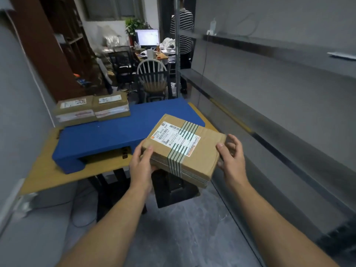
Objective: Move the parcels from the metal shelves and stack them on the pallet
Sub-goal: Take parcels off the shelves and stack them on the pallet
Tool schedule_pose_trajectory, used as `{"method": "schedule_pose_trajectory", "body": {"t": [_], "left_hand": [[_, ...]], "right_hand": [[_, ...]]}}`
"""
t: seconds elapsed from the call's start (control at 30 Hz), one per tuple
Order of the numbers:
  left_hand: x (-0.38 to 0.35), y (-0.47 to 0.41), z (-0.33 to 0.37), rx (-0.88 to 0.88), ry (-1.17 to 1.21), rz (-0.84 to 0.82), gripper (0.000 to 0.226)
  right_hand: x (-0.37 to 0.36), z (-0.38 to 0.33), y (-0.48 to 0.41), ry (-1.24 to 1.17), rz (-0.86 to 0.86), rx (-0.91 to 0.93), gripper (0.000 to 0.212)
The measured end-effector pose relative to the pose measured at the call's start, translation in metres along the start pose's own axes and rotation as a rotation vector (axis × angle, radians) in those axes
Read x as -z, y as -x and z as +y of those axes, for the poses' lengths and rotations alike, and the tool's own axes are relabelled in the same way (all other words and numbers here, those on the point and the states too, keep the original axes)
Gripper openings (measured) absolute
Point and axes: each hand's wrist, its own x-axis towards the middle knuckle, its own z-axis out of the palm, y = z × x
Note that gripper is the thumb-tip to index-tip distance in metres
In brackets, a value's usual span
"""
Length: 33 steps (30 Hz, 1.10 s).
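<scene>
A person holds a taped cardboard parcel in the air with both hands, tilted, its label side up. The left hand grips the parcel's eight o'clock corner, thumb on top and fingers curled beneath. The right hand clasps the three o'clock end with its thumb on the top edge; its fingers bend round the far side, though how firmly they press is hard to make out. The parcel hangs just over the near right corner of the blue pallet, not touching it as far as I can see. The pallet lies on a wooden table. At ten o'clock from the held parcel, on the pallet's far left end, two more brown parcels, one touching the other, sit side by side. Grey metal shelves run along from one to four o'clock. At twelve o'clock, further back, stand a white spindle chair, a lit monitor and someone in a striped shirt
</scene>
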Motion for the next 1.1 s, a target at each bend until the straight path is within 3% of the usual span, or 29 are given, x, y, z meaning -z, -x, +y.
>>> {"method": "schedule_pose_trajectory", "body": {"t": [0.17, 0.43, 0.63, 0.9, 1.1], "left_hand": [[-0.022, -0.049, 0.003, -0.05, 0.059, 0.121, 0.035], [-0.053, -0.11, 0.0, -0.137, -0.024, 0.237, 0.043], [-0.06, -0.141, -0.005, -0.19, -0.127, 0.27, 0.053], [-0.076, -0.19, -0.005, -0.21, -0.181, 0.313, 0.054], [-0.073, -0.258, -0.007, -0.211, -0.188, 0.308, 0.041]], "right_hand": [[-0.037, -0.005, -0.074, 0.0, -0.08, 0.071, 0.02], [-0.068, 0.0, -0.159, 0.116, -0.349, 0.023, 0.066], [-0.083, 0.006, -0.204, 0.074, -0.413, 0.016, 0.047], [-0.116, 0.021, -0.251, 0.122, -0.512, -0.011, 0.073], [-0.159, 0.039, -0.303, 0.137, -0.472, 0.001, 0.065]]}}
